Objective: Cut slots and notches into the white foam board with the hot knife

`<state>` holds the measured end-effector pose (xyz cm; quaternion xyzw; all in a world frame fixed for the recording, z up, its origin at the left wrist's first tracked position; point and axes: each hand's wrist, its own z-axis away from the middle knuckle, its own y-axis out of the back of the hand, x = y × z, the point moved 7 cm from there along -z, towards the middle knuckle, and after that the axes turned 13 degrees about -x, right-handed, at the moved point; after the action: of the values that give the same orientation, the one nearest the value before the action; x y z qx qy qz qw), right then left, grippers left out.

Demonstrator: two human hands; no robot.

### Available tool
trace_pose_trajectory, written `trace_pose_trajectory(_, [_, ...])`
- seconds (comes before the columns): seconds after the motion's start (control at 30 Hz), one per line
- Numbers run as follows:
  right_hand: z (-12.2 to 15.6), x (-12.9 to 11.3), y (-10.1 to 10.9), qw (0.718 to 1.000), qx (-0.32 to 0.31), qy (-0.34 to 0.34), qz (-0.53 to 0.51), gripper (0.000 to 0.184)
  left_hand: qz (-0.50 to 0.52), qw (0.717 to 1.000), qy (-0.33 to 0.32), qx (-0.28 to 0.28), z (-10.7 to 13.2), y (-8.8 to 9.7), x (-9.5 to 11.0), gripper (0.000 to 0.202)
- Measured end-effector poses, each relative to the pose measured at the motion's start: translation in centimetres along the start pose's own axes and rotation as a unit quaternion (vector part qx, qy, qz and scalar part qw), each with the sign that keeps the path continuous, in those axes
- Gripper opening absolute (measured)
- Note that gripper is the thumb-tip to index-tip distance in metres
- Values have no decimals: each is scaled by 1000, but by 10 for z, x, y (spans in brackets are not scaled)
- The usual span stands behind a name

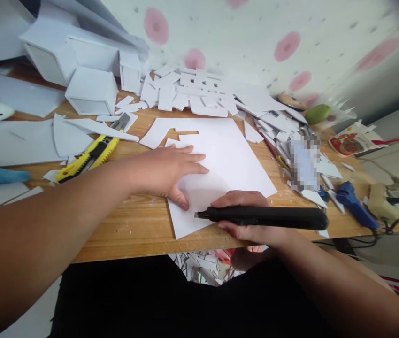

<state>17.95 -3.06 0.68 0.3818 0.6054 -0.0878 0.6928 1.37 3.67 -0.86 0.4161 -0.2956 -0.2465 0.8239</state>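
Note:
A white foam board sheet [231,155] lies on the wooden table, with a notch cut out along its upper left side. My left hand [173,171] rests flat on the sheet's left part, fingers spread. In my right hand [245,204] is a black utility knife [266,217], gripped near its front end. Its short blade points left, over the lower part of the sheet close to my left thumb; whether the tip touches the board I cannot tell. A yellow utility knife [92,157] lies left of the sheet, beyond my left forearm.
White box-like models [92,91] stand at the back left. Cut white pieces [199,91] are heaped along the wall. At right are a blue glue gun [356,204], a paper food cup [352,138] and a green fruit [317,113]. Scraps [203,267] fill the space below the table edge [132,251].

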Motion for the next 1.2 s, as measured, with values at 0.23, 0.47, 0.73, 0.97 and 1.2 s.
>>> trace_pose_trajectory(0.23, [-1,-4,-2,1000,18,-2,17,21,4,1000,-3,5,0,1,1,97])
trace_pose_trajectory(0.47, [-7,-18,-5,993,6,69,91,19,-1,1000,-12,10,5,5,3,93])
trace_pose_trajectory(0.73, [-4,-12,-6,990,-23,88,111,23,1,1000,-15,-7,-1,-1,-2,98])
trace_pose_trajectory(0.97, [-7,-19,-1,982,-22,112,149,18,0,1000,-13,-14,-2,-1,-4,99])
trace_pose_trajectory(1.2, [-9,-13,4,990,-63,96,82,22,4,1000,-13,-18,-3,-3,-6,101])
